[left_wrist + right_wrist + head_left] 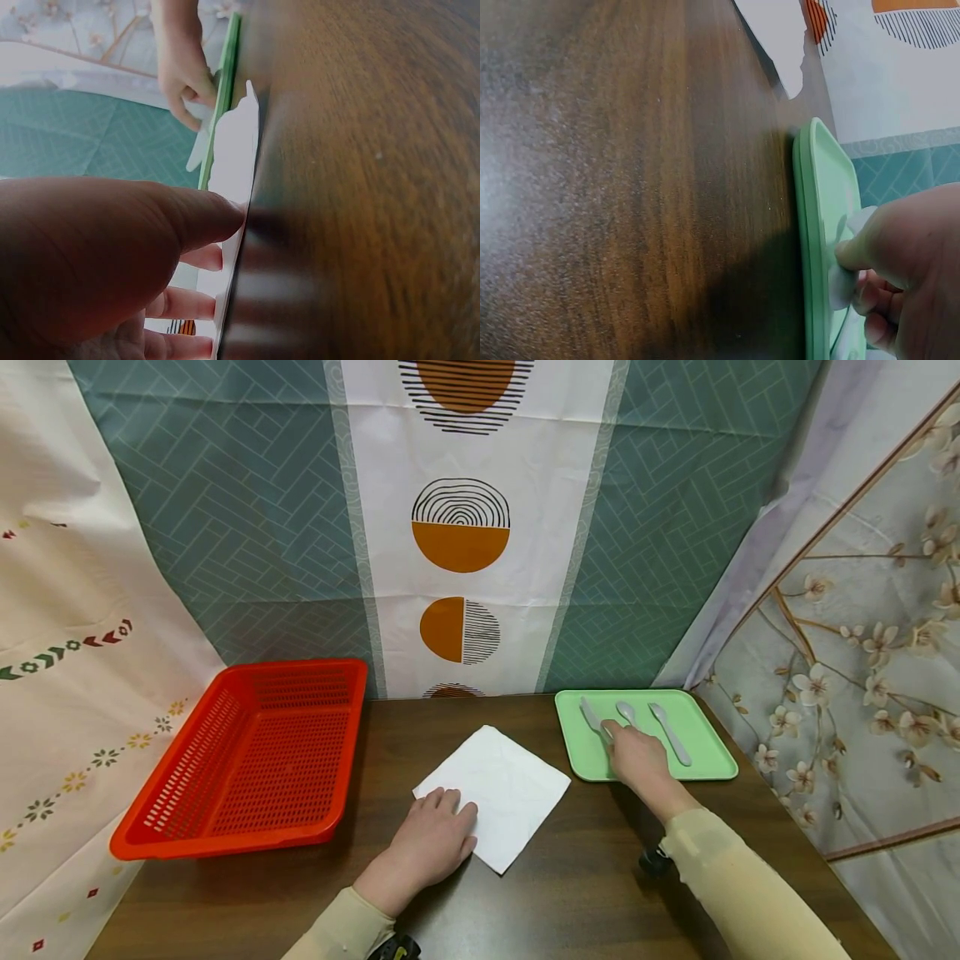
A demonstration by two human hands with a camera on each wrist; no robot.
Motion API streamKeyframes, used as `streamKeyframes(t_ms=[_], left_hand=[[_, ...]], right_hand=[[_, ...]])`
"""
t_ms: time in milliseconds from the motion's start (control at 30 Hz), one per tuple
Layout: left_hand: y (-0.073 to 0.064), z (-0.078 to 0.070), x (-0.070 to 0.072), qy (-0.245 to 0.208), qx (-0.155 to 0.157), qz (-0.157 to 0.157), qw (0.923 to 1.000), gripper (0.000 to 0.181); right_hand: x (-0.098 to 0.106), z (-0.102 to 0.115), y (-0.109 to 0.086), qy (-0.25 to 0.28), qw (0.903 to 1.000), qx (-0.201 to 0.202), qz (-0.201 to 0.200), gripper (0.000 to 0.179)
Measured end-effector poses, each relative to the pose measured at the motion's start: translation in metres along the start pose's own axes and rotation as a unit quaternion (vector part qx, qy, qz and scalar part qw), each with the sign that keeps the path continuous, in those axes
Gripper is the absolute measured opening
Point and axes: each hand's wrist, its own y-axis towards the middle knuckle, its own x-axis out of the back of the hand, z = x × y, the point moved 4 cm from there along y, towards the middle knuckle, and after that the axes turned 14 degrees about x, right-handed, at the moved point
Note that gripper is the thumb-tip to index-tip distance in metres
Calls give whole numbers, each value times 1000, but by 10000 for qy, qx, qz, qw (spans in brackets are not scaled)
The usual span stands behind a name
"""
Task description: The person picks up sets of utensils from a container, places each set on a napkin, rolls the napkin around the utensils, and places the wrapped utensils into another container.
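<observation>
A white paper napkin [504,789] lies turned cornerwise on the wooden table. My left hand [433,839] rests on its left part, with the thumb and fingertips at the paper. On the right, a light green tray [701,764] bears pale grey cutlery. My right hand [641,758] is over the tray's left half and pinches a knife [590,713] between thumb and fingers; the blade points away, and the hand hides the handle. Just beyond the fingers is a spoon [626,711], its lower part hidden. A fork [670,733] lies to the right of the hand.
A large red plastic basket [341,760] with slotted sides stands at the left of the table. Patterned cloths hang behind the table [555,893] and at both sides, close to the tray's right end.
</observation>
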Motion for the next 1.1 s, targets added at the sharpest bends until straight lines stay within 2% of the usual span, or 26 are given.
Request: streamKeyframes(t_ms=[600, 1100], left_hand=[[0, 0, -1, 20, -17, -35, 10000, 29], [1, 0, -1, -15, 51, 166, 9998, 31]], right_hand=[[7, 8, -7, 224, 9990, -43, -373, 45], [10, 27, -5, 355, 9987, 82, -362, 50]])
